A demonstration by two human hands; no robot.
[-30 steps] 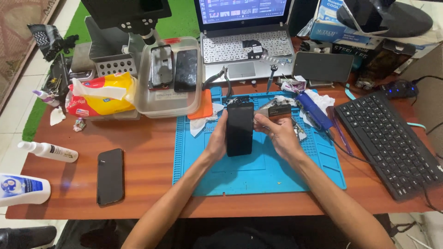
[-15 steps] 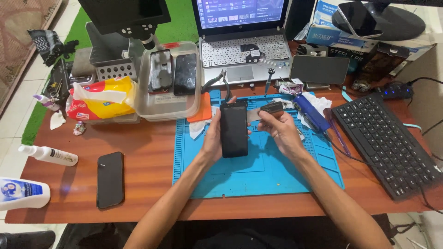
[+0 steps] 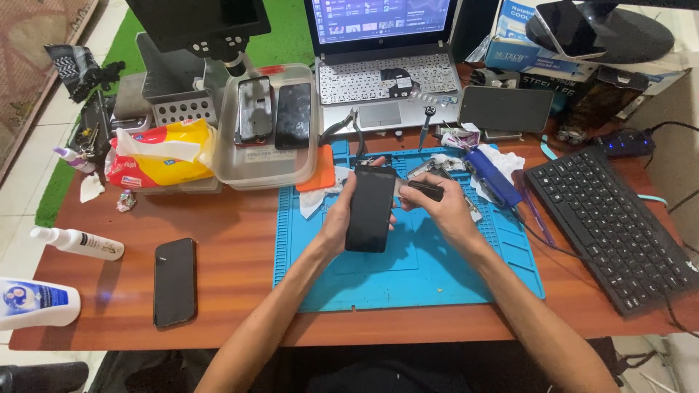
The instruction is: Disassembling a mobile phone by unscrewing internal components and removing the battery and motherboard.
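My left hand (image 3: 336,218) grips a black smartphone (image 3: 370,209) by its left edge, holding it upright over the blue work mat (image 3: 408,273). My right hand (image 3: 444,207) holds a small dark tool (image 3: 424,191) whose tip touches the phone's upper right edge. Both forearms reach in from the bottom of the view.
A second black phone (image 3: 175,281) lies on the wooden desk at left. A clear plastic box (image 3: 268,127) holds two phones. A tissue pack (image 3: 159,154), two white bottles (image 3: 76,242), a laptop (image 3: 382,54), a black keyboard (image 3: 608,225), a blue tool (image 3: 494,177) and a microscope stand (image 3: 196,29) surround the mat.
The phone and both hands have shifted slightly up the mat. My right hand has closed in on the phone's upper right edge with the tool.
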